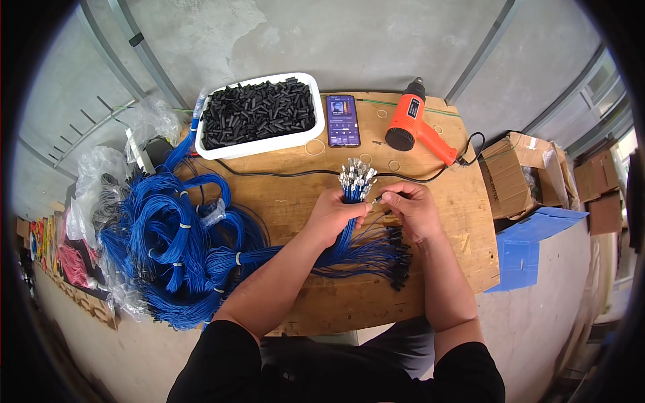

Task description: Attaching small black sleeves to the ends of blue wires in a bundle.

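Note:
My left hand (334,216) is wrapped round a bundle of blue wires (347,235), whose silver metal terminals (357,176) stick up above the fist. Close beside it, my right hand (414,209) pinches a small black sleeve (378,199) at the end of a wire, right by the terminals. Below my hands, several wire ends fitted with black sleeves (400,258) fan out over the wooden table (316,309). The bundle runs left toward large coils of blue wire (181,248) tied with pale bands.
A white tub (320,111) full of short black sleeves stands at the back, with a phone (343,121) beside it. An orange heat gun (420,124) lies at the right, its black cord (282,174) crossing the table. Cardboard boxes (510,174) sit right of the table.

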The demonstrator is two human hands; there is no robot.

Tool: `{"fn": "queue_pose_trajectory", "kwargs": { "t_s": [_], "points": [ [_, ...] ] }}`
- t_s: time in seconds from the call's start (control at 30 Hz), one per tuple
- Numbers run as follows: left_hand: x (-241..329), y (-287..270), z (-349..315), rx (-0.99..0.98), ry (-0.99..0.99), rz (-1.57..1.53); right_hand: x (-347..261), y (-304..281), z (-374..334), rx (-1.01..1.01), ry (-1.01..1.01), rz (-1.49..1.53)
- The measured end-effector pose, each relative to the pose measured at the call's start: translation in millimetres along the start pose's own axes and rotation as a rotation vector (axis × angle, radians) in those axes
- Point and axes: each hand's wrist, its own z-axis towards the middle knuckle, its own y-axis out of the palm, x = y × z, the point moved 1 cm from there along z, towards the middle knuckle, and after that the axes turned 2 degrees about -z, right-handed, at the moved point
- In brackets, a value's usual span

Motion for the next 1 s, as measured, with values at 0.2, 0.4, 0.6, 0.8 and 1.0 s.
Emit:
{"fn": "queue_pose_trajectory", "kwargs": {
  "t_s": [0.2,0.4,0.6,0.8,1.0],
  "points": [
    [2,3,-3,-0.021,-0.008,-0.008,-1,-5,1,0.039,-0.009,-0.019],
    [2,5,-4,-0.01,-0.021,0.02,-1,-13,4,-0.025,0.026,0.062],
    [4,5,-5,-0.003,-0.019,0.034,-9,-15,3,-0.126,0.198,0.292],
    [3,7,-4,-0.026,-0.003,0.04,-3,-19,5,-0.183,0.233,0.295],
    [3,6,-3,-0.056,0.027,0.055,-1,-17,4,-0.214,0.246,0.284]
  ]
}}
